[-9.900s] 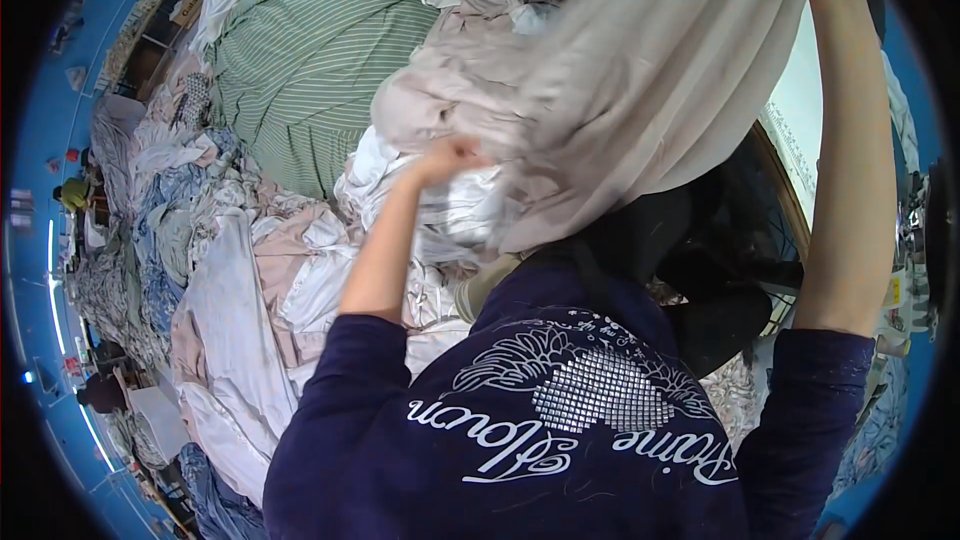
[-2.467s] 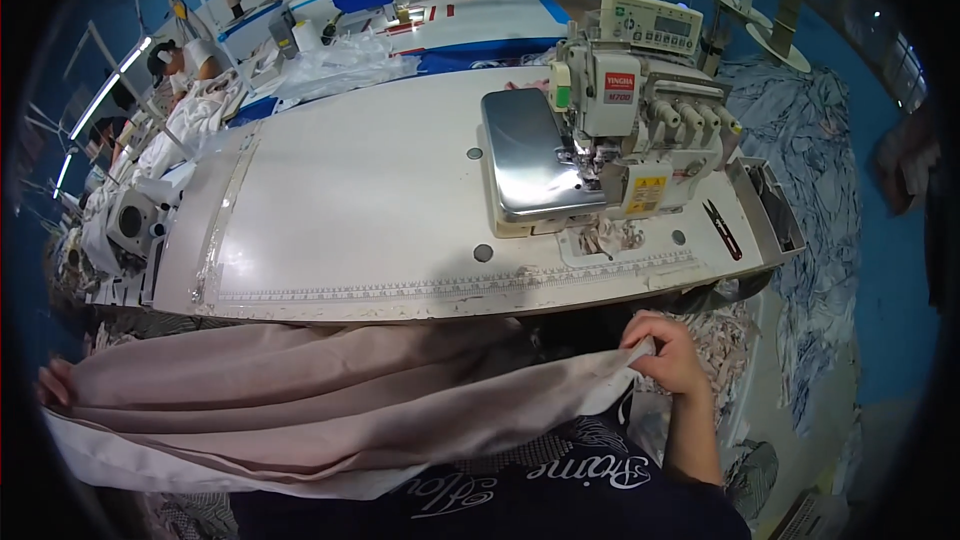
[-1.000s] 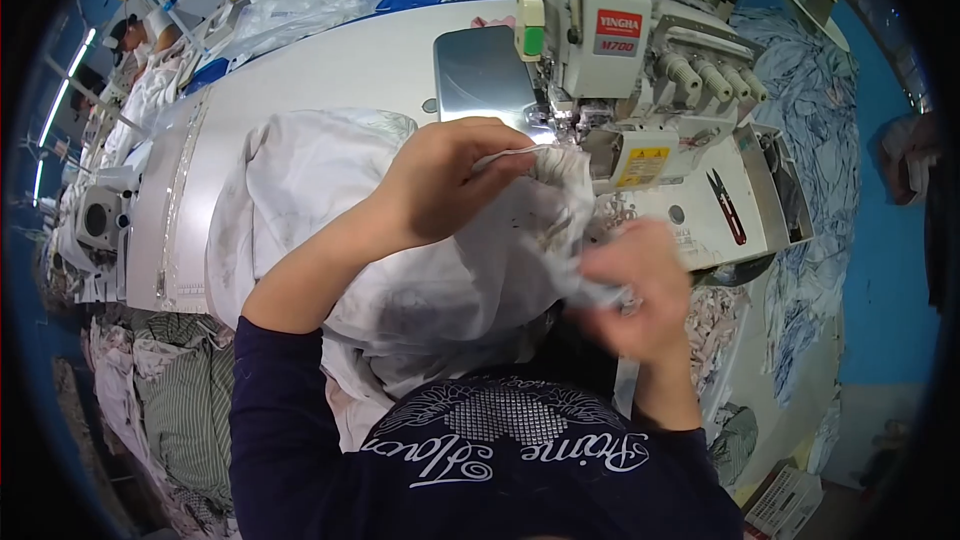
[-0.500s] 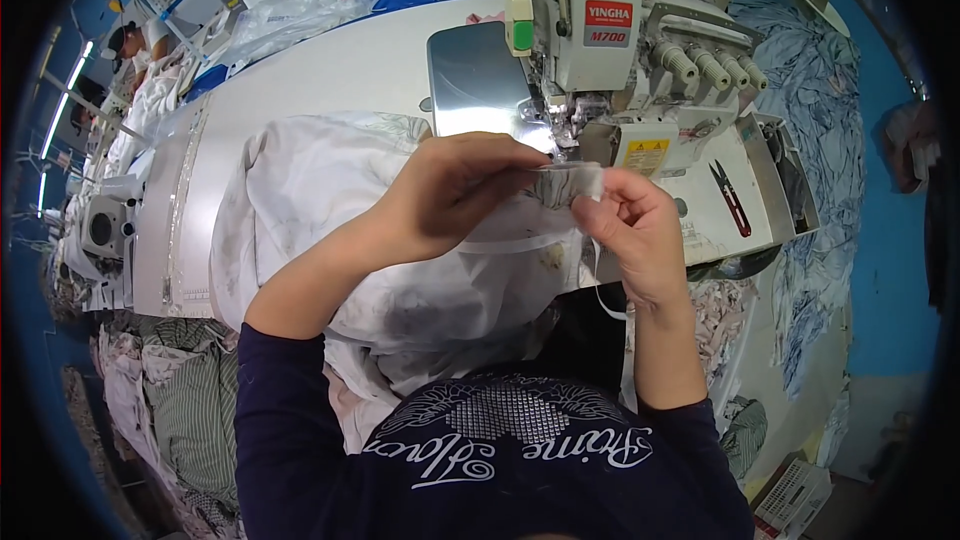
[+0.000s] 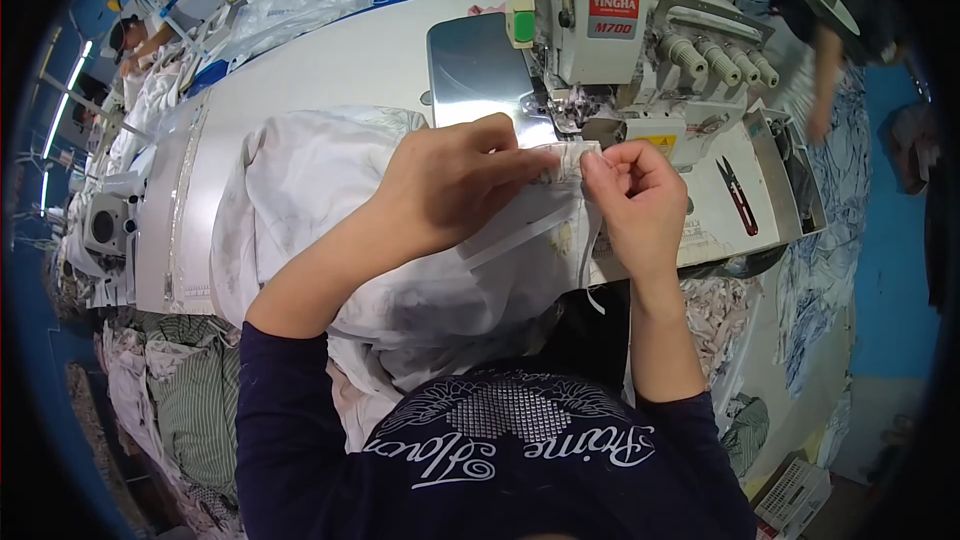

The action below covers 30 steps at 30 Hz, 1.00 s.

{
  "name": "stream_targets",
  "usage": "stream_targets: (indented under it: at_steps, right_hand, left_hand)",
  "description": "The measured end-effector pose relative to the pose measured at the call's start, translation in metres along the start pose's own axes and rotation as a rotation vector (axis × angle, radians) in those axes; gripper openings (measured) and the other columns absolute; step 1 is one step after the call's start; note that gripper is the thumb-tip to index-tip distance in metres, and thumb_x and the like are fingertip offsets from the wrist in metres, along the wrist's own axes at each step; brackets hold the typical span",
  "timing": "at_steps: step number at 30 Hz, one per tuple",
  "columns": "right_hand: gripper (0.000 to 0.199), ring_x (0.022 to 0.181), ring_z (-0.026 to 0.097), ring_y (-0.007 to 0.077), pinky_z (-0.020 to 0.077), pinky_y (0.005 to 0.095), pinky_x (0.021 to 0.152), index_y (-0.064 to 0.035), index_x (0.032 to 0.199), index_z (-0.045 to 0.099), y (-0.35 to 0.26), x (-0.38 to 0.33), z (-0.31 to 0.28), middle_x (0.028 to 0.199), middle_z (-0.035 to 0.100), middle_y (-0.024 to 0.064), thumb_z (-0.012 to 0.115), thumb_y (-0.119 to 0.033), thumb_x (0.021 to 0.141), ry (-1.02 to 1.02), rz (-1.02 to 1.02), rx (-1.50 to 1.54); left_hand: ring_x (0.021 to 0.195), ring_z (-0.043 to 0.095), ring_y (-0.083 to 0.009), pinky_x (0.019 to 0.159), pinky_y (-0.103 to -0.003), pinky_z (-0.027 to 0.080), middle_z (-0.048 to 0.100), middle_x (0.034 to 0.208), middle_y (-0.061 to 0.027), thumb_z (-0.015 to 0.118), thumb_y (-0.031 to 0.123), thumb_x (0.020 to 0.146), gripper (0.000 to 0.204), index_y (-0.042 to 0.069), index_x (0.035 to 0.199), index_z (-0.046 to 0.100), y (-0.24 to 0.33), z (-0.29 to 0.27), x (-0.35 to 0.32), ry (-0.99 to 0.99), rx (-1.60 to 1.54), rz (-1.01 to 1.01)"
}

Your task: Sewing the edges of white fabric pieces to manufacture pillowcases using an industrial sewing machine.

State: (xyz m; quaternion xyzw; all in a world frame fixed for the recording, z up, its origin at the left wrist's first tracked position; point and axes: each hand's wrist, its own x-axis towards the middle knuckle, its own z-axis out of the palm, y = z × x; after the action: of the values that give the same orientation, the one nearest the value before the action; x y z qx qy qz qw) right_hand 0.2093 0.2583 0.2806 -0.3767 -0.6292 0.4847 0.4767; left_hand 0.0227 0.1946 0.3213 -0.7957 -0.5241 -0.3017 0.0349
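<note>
A sheer white garment [image 5: 330,175] is bunched over the table in front of the sewing machine [image 5: 598,35]. Its folded edge reaches the machine's presser foot area, where my two hands meet. My left hand [image 5: 450,180] is closed on the fabric, fingers pointing right along the edge. At the edge's right corner, my right hand [image 5: 640,195] pinches the cloth between thumb and forefinger, other fingers curled. A narrow white strip [image 5: 587,270] dangles below that corner. What lies under my left fingers is hidden.
Red-handled thread snips [image 5: 738,196] lie on the right of the table beside an open box [image 5: 795,170]. A shiny metal plate [image 5: 480,75] is left of the machine. Striped cloth [image 5: 195,410] is heaped lower left. Another person's arm [image 5: 826,80] shows at upper right.
Both hands and the fabric edge have shifted slightly up, closer to the presser foot. The dangling strip has swung left. Another person has come into view at upper right.
</note>
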Motion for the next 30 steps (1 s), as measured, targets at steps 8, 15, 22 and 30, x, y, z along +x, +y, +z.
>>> stream_targets:
  at_steps: [8,15,22,30]
  right_hand:
    - [0.013,0.055,0.041,-0.0004,0.0322,0.0159,0.05,-0.0014,0.077,0.058,-0.001,0.012,0.004,0.064,0.052,-0.0064,0.066,-0.009,0.083,-0.005,0.029,-0.041]
    - [0.013,0.055,0.04,-0.0002,0.0321,0.0158,0.05,0.0,0.078,0.059,-0.003,0.017,0.005,0.064,0.052,-0.0058,0.065,-0.01,0.083,0.01,0.05,-0.102]
    - [0.032,0.076,0.051,0.0112,0.0425,0.0259,0.075,0.0003,0.105,0.059,-0.005,-0.016,0.004,0.082,0.057,0.0005,0.063,0.002,0.074,0.136,-0.307,-0.103]
    - [0.027,0.06,0.052,0.0209,0.0387,0.0336,0.059,-0.0054,0.1,0.064,0.006,-0.05,-0.029,0.075,0.057,0.0044,0.064,-0.003,0.073,0.15,-0.92,-0.749]
  left_hand:
    - [0.054,0.053,-0.0201,0.048,-0.031,0.043,0.05,0.066,-0.003,0.067,0.014,0.077,0.018,0.018,0.095,0.069,-0.006,0.0,0.004,-0.003,0.018,-0.047]
    - [0.055,0.049,-0.0181,0.051,-0.029,0.041,0.047,0.065,-0.0036,0.067,0.01,0.078,0.025,0.019,0.102,0.069,-0.011,0.001,0.007,0.011,-0.03,-0.049]
    - [0.058,0.054,-0.021,0.048,-0.032,0.044,0.049,0.067,-0.0024,0.067,0.014,0.077,0.016,0.021,0.092,0.068,-0.01,0.003,0.005,0.081,-0.001,-0.042]
    - [0.107,0.051,-0.0259,0.089,-0.037,0.044,0.046,0.13,-0.0055,0.078,0.027,0.057,0.074,0.019,0.126,0.052,0.013,0.0,0.005,-0.016,0.002,0.247]
